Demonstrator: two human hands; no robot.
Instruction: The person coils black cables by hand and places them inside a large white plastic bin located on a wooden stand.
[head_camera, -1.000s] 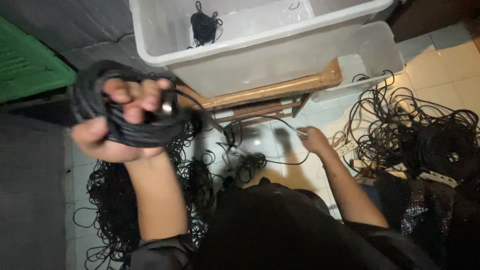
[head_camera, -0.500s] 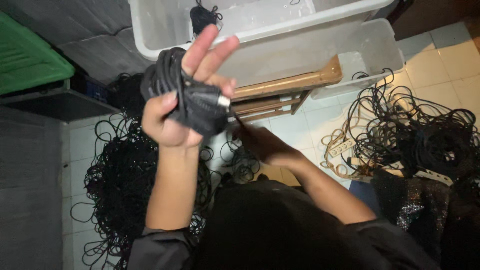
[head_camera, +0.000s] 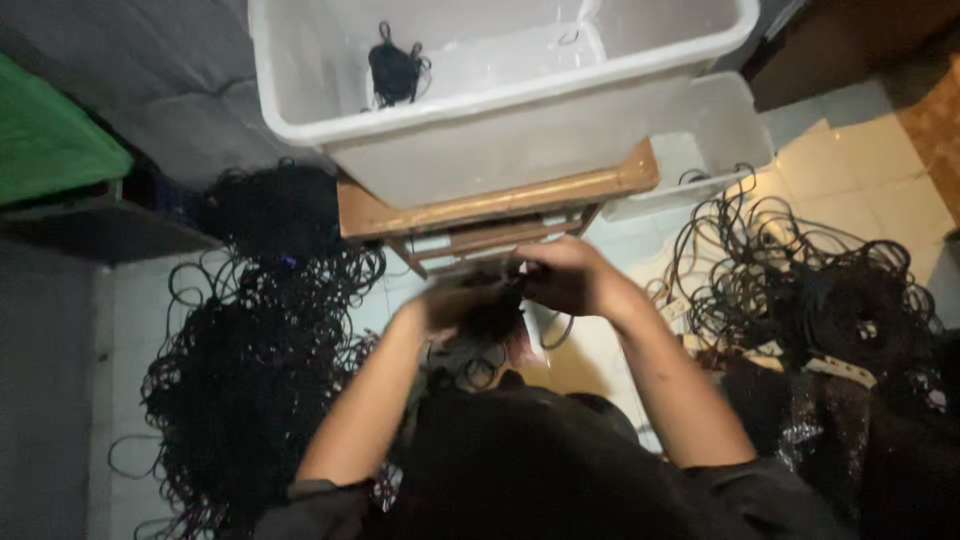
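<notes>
— What have you got in your hands?

— A small bundle of black cord, just in front of my chest and below the near edge of the wooden stool. My left hand is wrapped around it from the left, and my right hand is closed on it from the right. The hands are touching. They're blurred, so I can't tell exactly where each finger lies.

— How would you do that well?

— I'd say keep the loops flat and even. The left hand should hold firmly while the right works, so no strand slips down into the loose cord around me.

— Loose cord where?

— There's a big tangle on the tiled floor to my left, and another heap of coils on my right with a pale strip lying in it.

— And the containers?

— A large white tub sits on the stool past my hands. One small black cord bundle lies in its far left part, and the rest shows bare bottom. A second, smaller clear tub sits to the right, just behind and below. I can see a stray loop of cord at its near rim, but not much of the inside.
</notes>
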